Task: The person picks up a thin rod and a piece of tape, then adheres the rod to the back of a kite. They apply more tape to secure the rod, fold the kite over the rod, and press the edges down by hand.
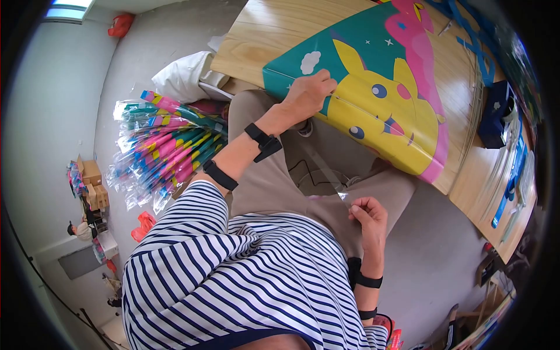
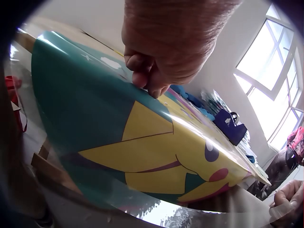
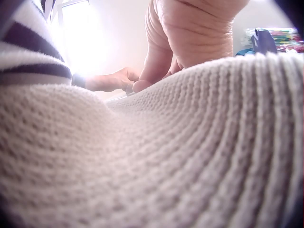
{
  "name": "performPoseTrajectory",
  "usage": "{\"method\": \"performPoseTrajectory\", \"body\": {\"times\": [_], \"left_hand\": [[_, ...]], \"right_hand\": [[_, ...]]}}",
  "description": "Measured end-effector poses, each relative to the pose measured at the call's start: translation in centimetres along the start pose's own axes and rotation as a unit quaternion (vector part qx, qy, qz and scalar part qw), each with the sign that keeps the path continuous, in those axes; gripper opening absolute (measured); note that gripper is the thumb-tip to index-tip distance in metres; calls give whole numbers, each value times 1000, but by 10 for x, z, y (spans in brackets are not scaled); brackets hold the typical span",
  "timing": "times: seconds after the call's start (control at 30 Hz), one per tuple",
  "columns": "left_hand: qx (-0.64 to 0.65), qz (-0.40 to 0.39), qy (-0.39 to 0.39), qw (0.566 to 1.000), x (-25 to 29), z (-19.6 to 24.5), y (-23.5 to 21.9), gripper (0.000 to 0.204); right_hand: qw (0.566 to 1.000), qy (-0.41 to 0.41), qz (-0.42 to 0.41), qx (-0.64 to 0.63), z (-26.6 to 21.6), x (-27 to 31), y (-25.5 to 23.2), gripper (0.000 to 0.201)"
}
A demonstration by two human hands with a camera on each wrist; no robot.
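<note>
A green, yellow and pink printed sheet [image 1: 373,111] with a cartoon face lies folded over the table's near edge. At its near fold, my left hand [image 1: 309,94] has its fingers curled, their tips on the sheet [image 2: 99,114] in the left wrist view. Over my lap, my right hand [image 1: 370,219] pinches a clear strip [image 1: 326,169], which runs toward the underside of the sheet. In the right wrist view, ribbed cloth hides part of the right hand [image 3: 194,33], and the left hand [image 3: 111,80] shows beyond it.
Plastic-wrapped colourful bundles [image 1: 169,146] stand at the left beside a white bag [image 1: 184,76]. On the wooden table [image 1: 274,29] are a dark blue box [image 1: 496,114], blue straps [image 1: 481,55] and thin rods. Cardboard boxes [image 1: 92,181] and a distant person are at far left.
</note>
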State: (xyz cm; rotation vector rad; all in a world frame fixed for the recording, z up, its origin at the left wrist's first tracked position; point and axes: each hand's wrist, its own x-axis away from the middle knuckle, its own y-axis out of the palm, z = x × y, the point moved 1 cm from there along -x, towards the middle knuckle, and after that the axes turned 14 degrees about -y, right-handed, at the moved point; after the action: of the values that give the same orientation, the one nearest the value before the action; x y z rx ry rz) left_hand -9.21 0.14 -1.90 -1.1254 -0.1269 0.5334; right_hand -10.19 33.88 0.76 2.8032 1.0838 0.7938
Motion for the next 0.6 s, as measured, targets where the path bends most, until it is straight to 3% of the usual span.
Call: {"method": "performPoseTrajectory", "body": {"times": [0.6], "left_hand": [[-45,-3,8,999,1,-1,-2,22]], "right_hand": [[1000,-3,-7,-7,2,1,-2,6]]}}
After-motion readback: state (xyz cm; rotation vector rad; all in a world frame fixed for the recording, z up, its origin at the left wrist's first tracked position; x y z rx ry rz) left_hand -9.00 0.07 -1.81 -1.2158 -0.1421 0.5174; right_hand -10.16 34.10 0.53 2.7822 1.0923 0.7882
